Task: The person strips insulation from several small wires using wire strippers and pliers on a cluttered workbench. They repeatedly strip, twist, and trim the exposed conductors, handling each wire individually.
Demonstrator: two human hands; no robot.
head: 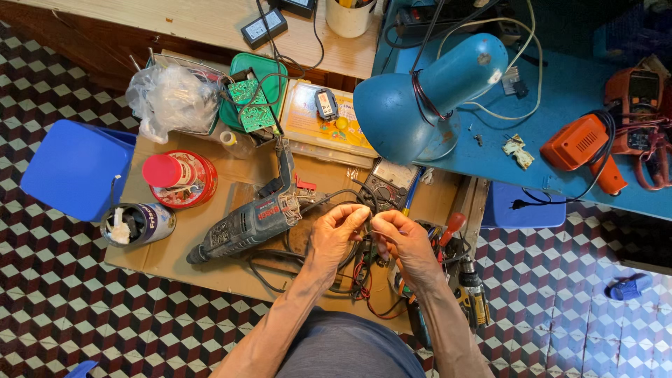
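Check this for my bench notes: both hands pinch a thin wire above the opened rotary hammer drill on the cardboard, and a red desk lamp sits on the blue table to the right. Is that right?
One detail is off: the desk lamp is blue, not red, as the head view shows. The rest holds: the left hand and right hand pinch a thin wire above the opened rotary hammer drill on the cardboard, and the lamp sits on the blue table.

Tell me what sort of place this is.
Most likely a small repair workshop for electric tools. A dismantled power drill lies on cardboard on the tiled floor, a bare circuit board sits nearby, and both hands, left and right, pinch a thin wire.
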